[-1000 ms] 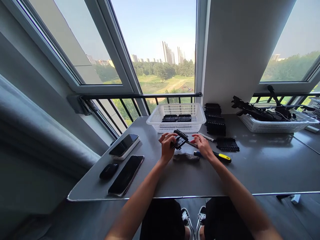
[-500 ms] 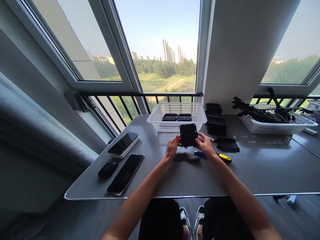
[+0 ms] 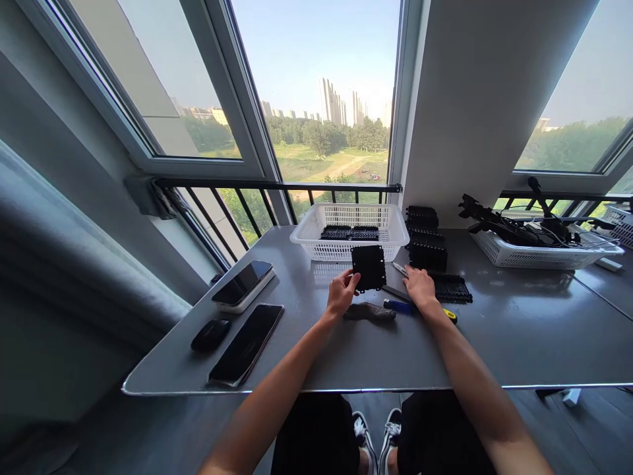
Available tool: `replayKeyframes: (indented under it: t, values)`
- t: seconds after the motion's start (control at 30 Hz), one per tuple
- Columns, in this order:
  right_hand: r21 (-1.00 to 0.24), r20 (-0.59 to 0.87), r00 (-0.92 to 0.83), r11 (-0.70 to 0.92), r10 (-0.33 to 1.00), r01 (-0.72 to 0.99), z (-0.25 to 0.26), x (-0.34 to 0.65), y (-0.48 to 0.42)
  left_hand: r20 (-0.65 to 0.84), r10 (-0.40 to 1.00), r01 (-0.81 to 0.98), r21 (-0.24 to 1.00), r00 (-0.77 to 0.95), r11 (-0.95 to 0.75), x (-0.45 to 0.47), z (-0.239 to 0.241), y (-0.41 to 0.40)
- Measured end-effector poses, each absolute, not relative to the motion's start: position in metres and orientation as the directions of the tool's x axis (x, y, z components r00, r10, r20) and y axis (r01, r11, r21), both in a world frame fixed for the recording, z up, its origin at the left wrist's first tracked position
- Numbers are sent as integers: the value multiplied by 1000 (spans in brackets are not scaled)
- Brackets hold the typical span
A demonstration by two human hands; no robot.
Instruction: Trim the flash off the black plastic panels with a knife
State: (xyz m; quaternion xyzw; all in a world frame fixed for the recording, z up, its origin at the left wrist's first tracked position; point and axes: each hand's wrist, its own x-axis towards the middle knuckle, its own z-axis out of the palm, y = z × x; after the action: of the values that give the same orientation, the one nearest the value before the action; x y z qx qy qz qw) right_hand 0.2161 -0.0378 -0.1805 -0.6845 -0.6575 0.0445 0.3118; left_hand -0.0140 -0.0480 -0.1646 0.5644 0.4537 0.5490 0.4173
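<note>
My left hand grips a square black plastic plate by its lower left edge, upright above the table. The plate has small tabs along its edges. To the right, my right hand is down at the tabletop, its fingers closed at the end of a white marker pen. Beneath the hands lie a dark grey crumpled piece, a blue-ended tool and a dark flat strip. A yellow and black handle shows partly behind my right forearm. Another black plastic part lies beside my right hand.
A white basket with black parts stands at the back, next to stacked black parts. Another white basket holds cables. On the left are a phone, a black mouse and a dark-topped white device.
My right hand has let go of the black plate and moved right and down to the marker pen. The plate stays in my left hand, turned slightly and shifted a little left.
</note>
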Motion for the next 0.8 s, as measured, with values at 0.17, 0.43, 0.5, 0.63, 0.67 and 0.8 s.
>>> replayKeyframes:
  t: [0.17, 0.43, 0.5, 0.63, 0.67, 0.8]
  values:
    - [-424, 354, 99, 66, 930, 903, -171, 211, -42, 234, 972, 48, 971, -24, -232, -16, -163, -48]
    - [-632, 628, 6, 505, 778, 588, -142, 210, -65, 191, 980, -27, 981, -54, -192, -20, -164, -45]
    - [-755, 581, 47, 516, 812, 404, -140, 206, -66, 183, 982, -42, 982, -39, -185, -20, -163, -45]
    - [-862, 507, 88, 503, 857, 67, -138, 201, -66, 174, 984, -46, 983, -41, -176, -19, -161, -47]
    - [-858, 514, 83, 513, 854, 32, -137, 201, -66, 172, 984, -45, 984, -43, -174, -19, -160, -48]
    - [-803, 594, 131, 594, 794, 42, -131, 198, -72, 166, 986, -40, 985, -28, -167, -17, -158, -50]
